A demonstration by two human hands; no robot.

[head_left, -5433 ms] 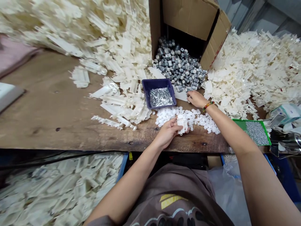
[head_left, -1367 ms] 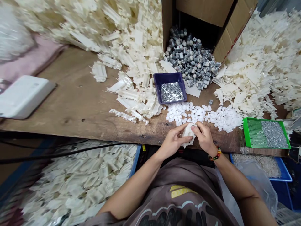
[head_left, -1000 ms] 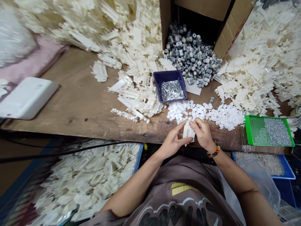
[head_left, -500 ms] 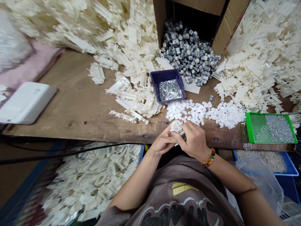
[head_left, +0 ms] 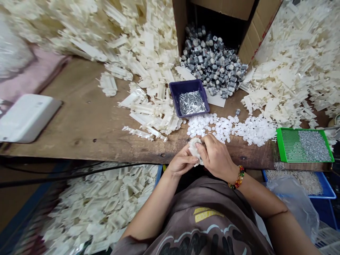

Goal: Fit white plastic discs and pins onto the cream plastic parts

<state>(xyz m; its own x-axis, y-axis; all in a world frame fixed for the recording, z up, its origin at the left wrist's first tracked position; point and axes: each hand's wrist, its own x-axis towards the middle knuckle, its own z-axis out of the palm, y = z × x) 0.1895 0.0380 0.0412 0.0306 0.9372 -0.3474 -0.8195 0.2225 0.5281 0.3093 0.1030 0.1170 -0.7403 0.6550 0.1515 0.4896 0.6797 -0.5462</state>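
Between my two hands, just over the table's front edge, is an off-white plastic part point(head_left: 195, 149). My left hand point(head_left: 182, 161) grips it from the left, fingers behind it and thumb along its lower side. My right hand point(head_left: 216, 156), with a beaded bracelet at the wrist, is closed on its right side, the thumb pressing on its face. Fingers cover much of the part. Just beyond my hands lie small white discs point(head_left: 225, 127), and behind them stands a purple tray point(head_left: 174, 101) holding metal pins.
Grey motor-like pieces point(head_left: 215, 60) spill from a cardboard box point(head_left: 259, 32). Off-white plastic parts point(head_left: 156, 95) are heaped left and right. A green tray point(head_left: 283, 148) of small metal pieces sits at the right edge. A white box point(head_left: 29, 117) lies left. Below is a bin of parts point(head_left: 101, 212).
The plastic part has been turned in my hands, so a broader pale face now shows. My right thumb has moved up onto it. My left hand has barely shifted.
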